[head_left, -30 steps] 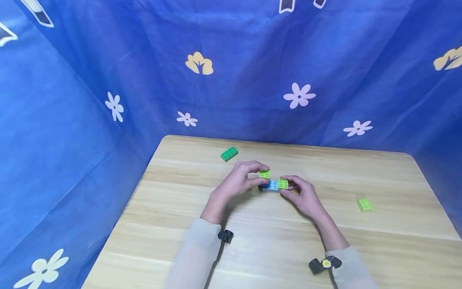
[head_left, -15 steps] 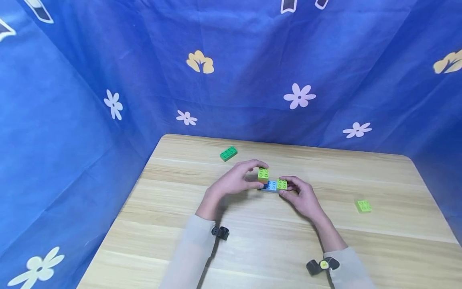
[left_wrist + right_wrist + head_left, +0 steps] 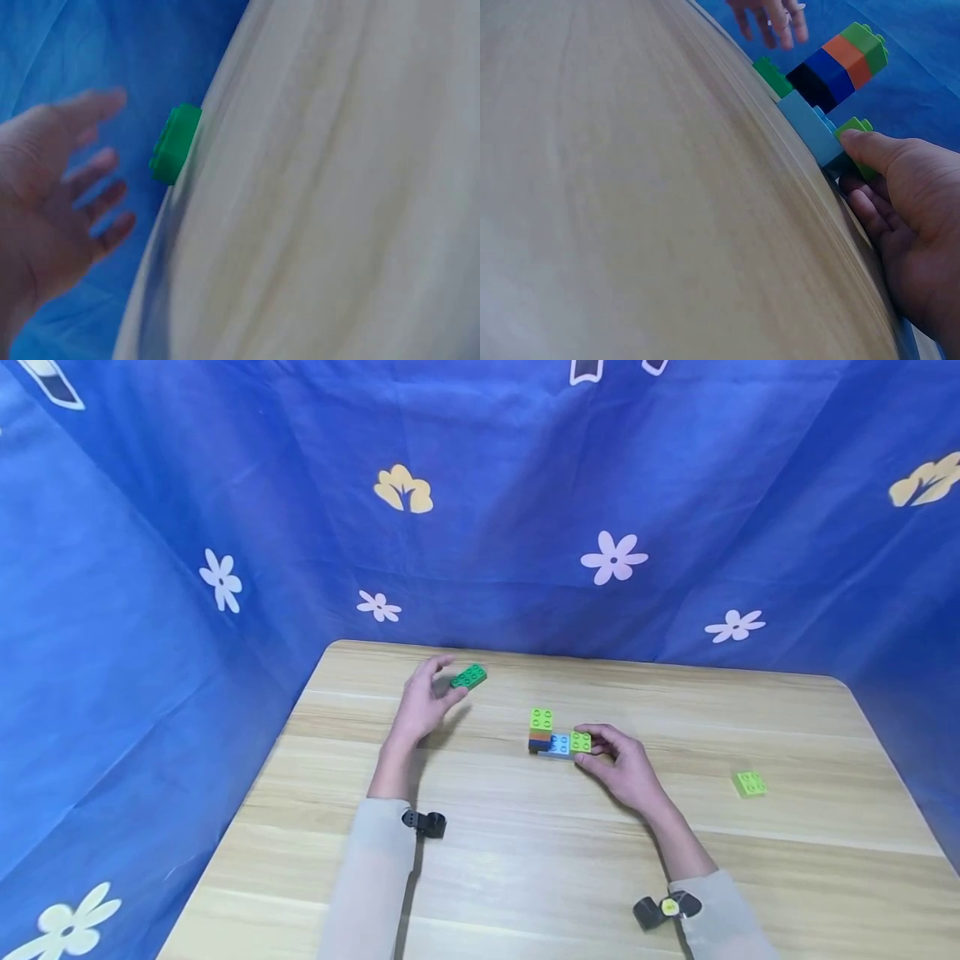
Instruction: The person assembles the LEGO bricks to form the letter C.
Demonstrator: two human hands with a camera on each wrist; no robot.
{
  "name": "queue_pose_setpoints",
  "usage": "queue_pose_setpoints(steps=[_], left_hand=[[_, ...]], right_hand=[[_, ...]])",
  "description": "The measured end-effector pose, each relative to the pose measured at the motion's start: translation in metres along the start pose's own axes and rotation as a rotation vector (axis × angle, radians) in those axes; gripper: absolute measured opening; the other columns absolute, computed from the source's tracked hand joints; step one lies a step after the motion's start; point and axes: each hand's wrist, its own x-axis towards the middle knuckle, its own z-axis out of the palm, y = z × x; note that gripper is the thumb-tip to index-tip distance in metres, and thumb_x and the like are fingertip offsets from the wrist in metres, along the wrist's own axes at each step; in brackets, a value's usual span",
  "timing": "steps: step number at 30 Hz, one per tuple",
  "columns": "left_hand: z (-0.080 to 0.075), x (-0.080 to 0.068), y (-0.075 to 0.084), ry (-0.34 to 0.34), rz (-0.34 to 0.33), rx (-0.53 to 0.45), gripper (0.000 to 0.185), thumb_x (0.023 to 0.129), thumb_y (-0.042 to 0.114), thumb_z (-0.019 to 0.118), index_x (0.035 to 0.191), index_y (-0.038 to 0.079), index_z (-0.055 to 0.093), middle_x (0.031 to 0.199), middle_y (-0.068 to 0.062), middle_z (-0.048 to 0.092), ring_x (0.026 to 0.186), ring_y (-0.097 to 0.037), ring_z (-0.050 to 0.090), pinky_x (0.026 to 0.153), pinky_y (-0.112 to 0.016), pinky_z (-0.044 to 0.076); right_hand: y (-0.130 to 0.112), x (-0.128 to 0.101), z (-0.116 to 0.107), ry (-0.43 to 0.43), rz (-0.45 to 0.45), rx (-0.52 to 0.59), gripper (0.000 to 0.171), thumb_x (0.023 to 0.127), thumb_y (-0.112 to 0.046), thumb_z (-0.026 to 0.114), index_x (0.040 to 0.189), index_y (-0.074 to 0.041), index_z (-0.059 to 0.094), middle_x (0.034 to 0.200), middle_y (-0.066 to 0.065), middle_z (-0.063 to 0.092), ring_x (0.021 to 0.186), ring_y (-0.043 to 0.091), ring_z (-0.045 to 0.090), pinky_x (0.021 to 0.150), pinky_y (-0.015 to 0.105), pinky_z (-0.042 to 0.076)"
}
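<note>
My left hand (image 3: 422, 703) is beside a loose green building brick (image 3: 471, 677) near the table's back edge. In the left wrist view its fingers are spread, with a gap to the green brick (image 3: 177, 142). My right hand (image 3: 621, 768) pinches the small lime brick (image 3: 581, 742) on the right end of a light blue brick (image 3: 558, 744). On that light blue brick's left end stands a stack, seen in the right wrist view: a dark bottom part (image 3: 810, 84), a blue layer (image 3: 831, 73), an orange brick (image 3: 847, 58) and a lime brick (image 3: 865, 43) on top.
Another small lime brick (image 3: 750, 783) lies on the wooden table (image 3: 510, 877), to the right of my right hand. A blue patterned cloth (image 3: 487, 510) hangs behind the table and along its left side.
My left hand has let go of the stack's top lime brick and moved left and back to the green brick. The right hand stays at the lime brick on the right end.
</note>
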Motion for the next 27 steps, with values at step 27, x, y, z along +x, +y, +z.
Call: queue_pose_setpoints(steps=[27], left_hand=[[0.0, 0.004, 0.035, -0.115, 0.019, -0.002, 0.038, 0.092, 0.017, 0.072, 0.127, 0.004, 0.064, 0.112, -0.011, 0.068, 0.099, -0.024, 0.065, 0.089, -0.035, 0.056]], right_hand=[[0.002, 0.001, 0.0, -0.001, 0.005, 0.012, 0.042, 0.088, -0.022, 0.077, 0.128, -0.024, 0.064, 0.113, -0.002, 0.066, 0.097, 0.016, 0.061, 0.085, 0.024, 0.054]])
